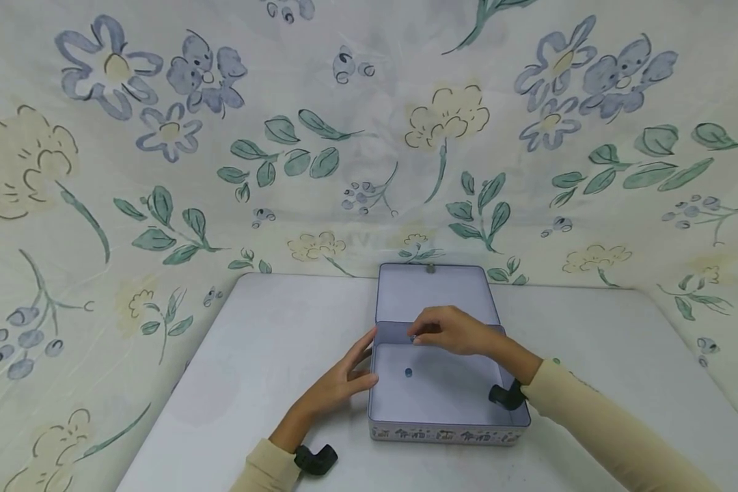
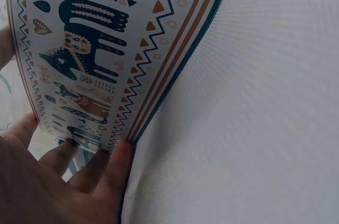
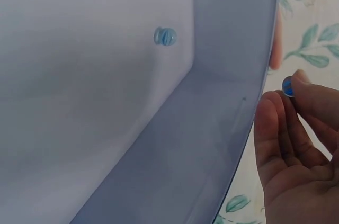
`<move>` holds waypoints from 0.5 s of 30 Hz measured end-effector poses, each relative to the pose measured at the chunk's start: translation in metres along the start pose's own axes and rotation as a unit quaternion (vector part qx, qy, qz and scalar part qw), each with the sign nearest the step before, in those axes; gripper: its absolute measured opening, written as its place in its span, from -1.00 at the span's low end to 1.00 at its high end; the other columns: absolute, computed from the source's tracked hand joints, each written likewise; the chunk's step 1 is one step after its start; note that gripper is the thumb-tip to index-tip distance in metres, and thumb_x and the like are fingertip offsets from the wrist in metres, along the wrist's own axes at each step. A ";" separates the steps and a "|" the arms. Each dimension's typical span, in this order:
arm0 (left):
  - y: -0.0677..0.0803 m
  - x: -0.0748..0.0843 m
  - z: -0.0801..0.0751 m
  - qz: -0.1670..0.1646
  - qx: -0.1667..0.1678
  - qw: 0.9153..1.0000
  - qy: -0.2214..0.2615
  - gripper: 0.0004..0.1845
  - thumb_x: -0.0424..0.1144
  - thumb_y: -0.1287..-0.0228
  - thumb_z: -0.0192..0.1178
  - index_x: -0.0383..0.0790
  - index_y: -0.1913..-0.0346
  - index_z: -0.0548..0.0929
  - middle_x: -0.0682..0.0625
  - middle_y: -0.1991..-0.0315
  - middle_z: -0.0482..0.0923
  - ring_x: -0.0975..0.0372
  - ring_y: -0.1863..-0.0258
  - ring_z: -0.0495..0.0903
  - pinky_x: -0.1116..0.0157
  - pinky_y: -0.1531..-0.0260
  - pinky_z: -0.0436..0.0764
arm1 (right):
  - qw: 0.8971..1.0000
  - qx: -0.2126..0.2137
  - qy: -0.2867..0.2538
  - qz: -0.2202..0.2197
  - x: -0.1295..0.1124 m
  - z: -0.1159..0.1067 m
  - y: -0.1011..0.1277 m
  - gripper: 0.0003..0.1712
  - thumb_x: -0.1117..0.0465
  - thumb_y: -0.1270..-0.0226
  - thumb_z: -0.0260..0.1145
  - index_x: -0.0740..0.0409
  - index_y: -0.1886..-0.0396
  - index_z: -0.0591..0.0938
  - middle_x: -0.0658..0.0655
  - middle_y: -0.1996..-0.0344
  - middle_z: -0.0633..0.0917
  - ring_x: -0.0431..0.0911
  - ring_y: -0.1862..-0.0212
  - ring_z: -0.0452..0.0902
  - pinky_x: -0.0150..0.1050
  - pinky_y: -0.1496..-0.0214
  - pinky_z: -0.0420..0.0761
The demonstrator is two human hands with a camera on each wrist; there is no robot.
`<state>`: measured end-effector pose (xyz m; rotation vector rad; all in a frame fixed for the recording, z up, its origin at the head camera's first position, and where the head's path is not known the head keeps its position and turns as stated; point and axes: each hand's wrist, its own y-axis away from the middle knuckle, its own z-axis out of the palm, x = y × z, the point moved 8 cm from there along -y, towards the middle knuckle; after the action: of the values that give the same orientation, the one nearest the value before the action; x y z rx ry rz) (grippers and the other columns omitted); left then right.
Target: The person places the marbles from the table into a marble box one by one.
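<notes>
From my end I have the right hand over the back part of an open tin box, its thumb and fingertips pinching a clear-and-blue glass marble. In the head feed that marble shows against the inner rear wall, toward 11 o'clock of the tin; I can't tell how high it is held.

A second blue marble lies on the tin's floor, toward 10 o'clock from the middle – well apart from every finger, with a faint reflection next to it in the right wrist feed.

My left hand is at the tin's 9 o'clock side, fingers extended and touching the outer wall, with no object gripped. The left wrist feed gives me that wall close up: a dark blue patterned horse, triangles and a zigzag border.

The hinged lid stands open at 12 o'clock, its plain lavender inside toward me, with a small metal catch on the far edge. Everything sits on a white tabletop, and beyond it I see a floral backdrop with blue flowers, cream blooms and green sprigs. Both arms come in from below – the left sleeve from 7 o'clock, the right sleeve from 4 o'clock.
</notes>
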<state>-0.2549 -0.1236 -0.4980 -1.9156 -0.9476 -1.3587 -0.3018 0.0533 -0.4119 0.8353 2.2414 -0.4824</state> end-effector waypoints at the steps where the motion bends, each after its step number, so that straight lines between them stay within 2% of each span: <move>1: 0.000 0.001 0.000 0.001 0.000 1.000 0.000 -0.12 -0.18 -0.45 0.14 0.11 -0.63 -0.15 -0.04 -0.65 -0.28 -0.22 -0.58 -0.06 -0.21 -0.42 0.29 | 1.000 -0.001 0.002 0.000 0.000 0.001 -0.001 -0.77 0.23 -0.37 0.36 0.26 0.06 0.74 0.05 0.17 0.75 -0.23 0.13 0.65 -0.41 0.05 0.67; 7: -0.002 0.002 0.001 0.007 -0.005 1.000 0.002 -0.12 -0.21 -0.46 0.13 0.09 -0.63 -0.17 -0.02 -0.65 -0.29 -0.20 -0.58 -0.07 -0.19 -0.43 0.29 | 1.000 -0.008 0.008 0.001 0.001 0.006 -0.005 -0.77 0.22 -0.37 0.35 0.24 0.06 0.74 0.06 0.17 0.75 -0.22 0.12 0.65 -0.42 0.04 0.66; 15: 0.000 0.000 0.000 0.010 -0.009 1.000 0.007 -0.12 -0.12 -0.47 0.14 0.11 -0.63 -0.18 -0.03 -0.65 -0.29 -0.21 -0.58 -0.07 -0.19 -0.43 0.30 | 0.999 -0.032 0.034 0.015 0.002 0.018 -0.011 -0.78 0.21 -0.38 0.35 0.22 0.08 0.74 0.00 0.19 0.74 -0.24 0.13 0.64 -0.45 0.05 0.64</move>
<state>-0.2544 -0.1233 -0.4976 -1.9219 -0.9114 -1.3716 -0.3018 0.0364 -0.4243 0.8624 2.2916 -0.3716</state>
